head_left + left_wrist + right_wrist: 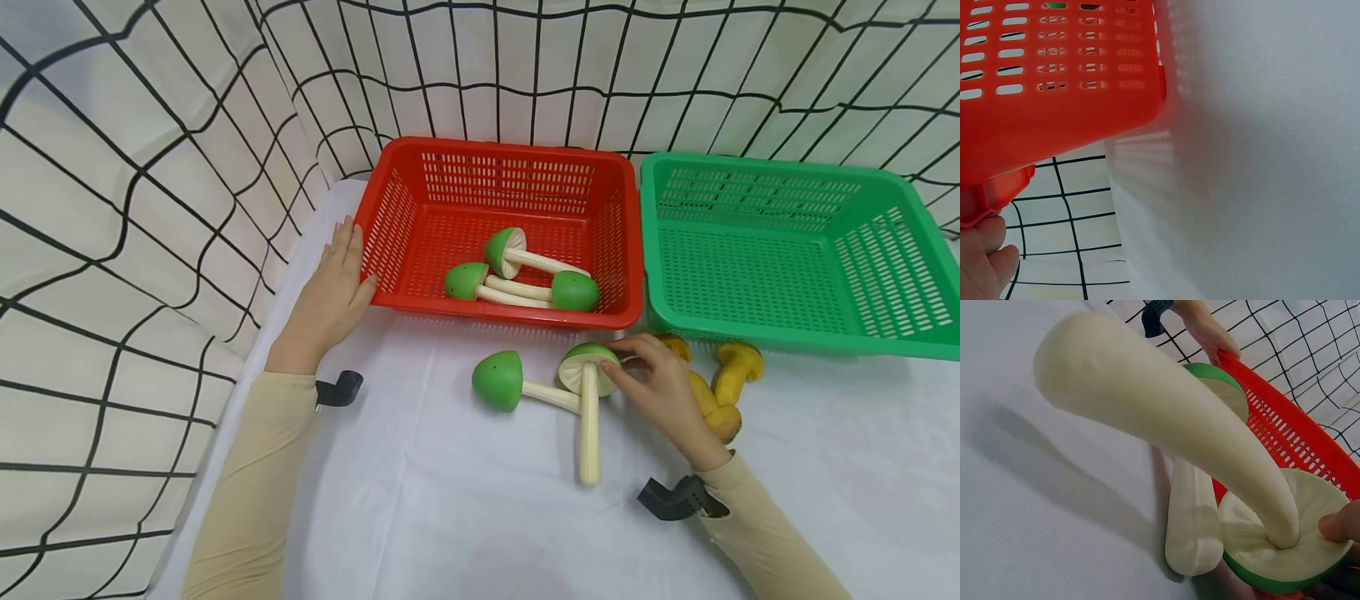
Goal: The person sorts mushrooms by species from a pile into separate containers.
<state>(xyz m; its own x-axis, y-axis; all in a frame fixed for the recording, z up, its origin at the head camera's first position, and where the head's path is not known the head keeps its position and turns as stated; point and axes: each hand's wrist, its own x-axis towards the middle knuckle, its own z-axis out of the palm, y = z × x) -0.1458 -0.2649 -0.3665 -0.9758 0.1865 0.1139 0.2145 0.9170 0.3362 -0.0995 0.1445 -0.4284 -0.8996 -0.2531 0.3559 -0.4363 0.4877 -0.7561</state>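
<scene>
My right hand (660,387) pinches the cap of a green-capped mushroom (590,421), its thumb on the pale underside. In the right wrist view that mushroom's thick cream stem (1179,419) points toward the camera, above the cloth. Just left of it lies another green-capped mushroom (498,381), whose stem end is overlapped by the held one. My left hand (330,287) rests against the left rim of a red basket (517,312), fingers stretched along it. Several green-capped mushrooms (576,291) lie inside that basket.
Beside the red basket stands a green basket (757,332). In front of it, partly behind my right hand, are several yellow-brown mushrooms (738,367). Black wire mesh (480,87) rises along the back and left of the white cloth (465,517).
</scene>
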